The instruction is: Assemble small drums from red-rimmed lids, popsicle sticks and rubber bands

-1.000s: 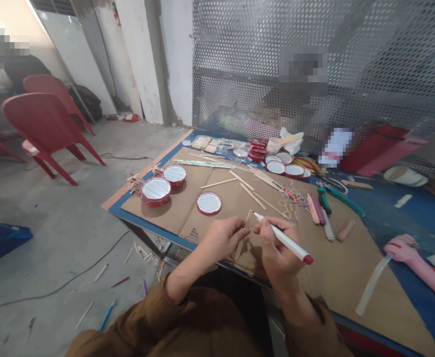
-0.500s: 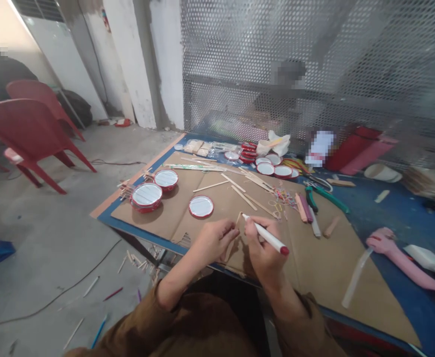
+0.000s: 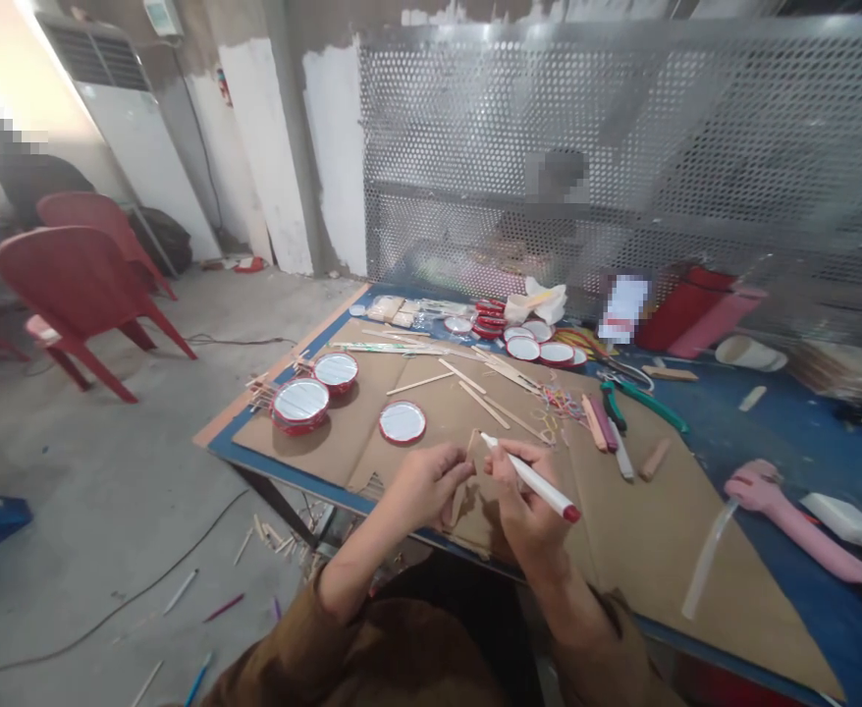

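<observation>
Now, over the near edge of the cardboard (image 3: 629, 570), my left hand (image 3: 425, 481) has its fingers closed in a pinch on a thin wooden stick (image 3: 472, 447), while my right hand (image 3: 528, 496) curls around a white marker (image 3: 540, 481) with a red end, its nib right by the stick's far tip, though whether they touch I cannot tell. Just beyond lies a red-rimmed disc (image 3: 403, 422), then loose sticks (image 3: 484, 404) beside tangled coloured bands (image 3: 560, 400); farther back, more discs (image 3: 523, 349) sit before a perforated metal screen (image 3: 460, 147).
</observation>
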`<state>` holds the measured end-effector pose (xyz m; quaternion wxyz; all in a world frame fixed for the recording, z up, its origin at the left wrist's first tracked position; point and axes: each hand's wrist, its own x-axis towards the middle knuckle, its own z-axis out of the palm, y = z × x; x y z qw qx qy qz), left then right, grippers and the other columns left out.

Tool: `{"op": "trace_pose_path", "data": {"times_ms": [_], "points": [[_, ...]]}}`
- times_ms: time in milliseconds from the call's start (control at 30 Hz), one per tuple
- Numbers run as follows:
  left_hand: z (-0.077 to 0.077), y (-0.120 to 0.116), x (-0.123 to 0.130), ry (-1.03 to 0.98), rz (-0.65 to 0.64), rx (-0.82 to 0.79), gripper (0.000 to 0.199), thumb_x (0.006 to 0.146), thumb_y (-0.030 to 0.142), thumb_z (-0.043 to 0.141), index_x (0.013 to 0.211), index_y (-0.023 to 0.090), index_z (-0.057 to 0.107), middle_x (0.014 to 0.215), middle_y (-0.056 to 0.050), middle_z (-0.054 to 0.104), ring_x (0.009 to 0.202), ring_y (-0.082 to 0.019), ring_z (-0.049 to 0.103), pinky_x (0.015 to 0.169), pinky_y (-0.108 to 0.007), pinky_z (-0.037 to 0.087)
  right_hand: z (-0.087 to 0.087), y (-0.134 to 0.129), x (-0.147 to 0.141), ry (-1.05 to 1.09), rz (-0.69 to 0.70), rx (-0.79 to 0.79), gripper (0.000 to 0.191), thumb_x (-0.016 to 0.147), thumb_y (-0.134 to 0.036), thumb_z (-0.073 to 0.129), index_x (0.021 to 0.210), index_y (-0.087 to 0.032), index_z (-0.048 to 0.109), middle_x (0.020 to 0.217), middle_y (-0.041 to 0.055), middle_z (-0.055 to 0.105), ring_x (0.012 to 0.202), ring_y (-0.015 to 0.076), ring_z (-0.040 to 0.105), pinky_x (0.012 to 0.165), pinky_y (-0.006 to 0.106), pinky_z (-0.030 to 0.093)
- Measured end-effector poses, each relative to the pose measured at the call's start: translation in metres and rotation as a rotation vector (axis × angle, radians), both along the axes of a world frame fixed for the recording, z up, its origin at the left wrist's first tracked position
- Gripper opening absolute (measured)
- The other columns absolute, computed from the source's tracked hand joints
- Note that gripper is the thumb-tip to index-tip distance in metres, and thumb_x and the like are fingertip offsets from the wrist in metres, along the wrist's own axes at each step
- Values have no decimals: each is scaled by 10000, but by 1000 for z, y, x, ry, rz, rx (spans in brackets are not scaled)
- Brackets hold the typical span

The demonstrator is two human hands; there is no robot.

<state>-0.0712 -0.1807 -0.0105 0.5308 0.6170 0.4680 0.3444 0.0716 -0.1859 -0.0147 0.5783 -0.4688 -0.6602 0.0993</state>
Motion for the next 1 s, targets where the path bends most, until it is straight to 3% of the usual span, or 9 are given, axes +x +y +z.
{"op": "trace_pose_path", "data": {"times_ms": [133, 300, 500, 1000], "points": [[-1, 0, 1, -4, -9, 9, 295, 886, 462, 426, 753, 198, 435, 393, 83, 448, 320, -95, 454, 348, -172, 314, 0, 1, 0, -49, 30, -17, 125, 896, -282, 539, 946, -178, 585, 758, 28, 660, 649, 132, 637, 592, 252, 527], [-2, 0, 1, 38, 14, 55, 279, 891, 437, 431, 748, 197, 438, 383, 88, 442, 317, -88, 449, 349, -160, 302, 1, 3, 0, -33, -88, -3, 165, 888, -328, 550, 878, -170, 598, 678, 15, 638, 571, 121, 603, 519, 229, 492], [-2, 0, 1, 13, 6, 12, 286, 889, 447, 425, 755, 196, 438, 385, 84, 450, 315, -95, 455, 337, -168, 309, -4, 2, 0, 15, 2, -29, 161, 887, -321, 561, 943, -174, 592, 742, 22, 650, 621, 126, 625, 570, 246, 517], [-1, -1, 0, 17, -12, 21, 290, 890, 451, 431, 760, 193, 452, 388, 86, 451, 321, -88, 459, 354, -165, 317, -1, 1, 0, -20, 4, -61, 169, 891, -329, 547, 937, -175, 596, 725, 22, 651, 607, 124, 613, 553, 240, 511]]}}
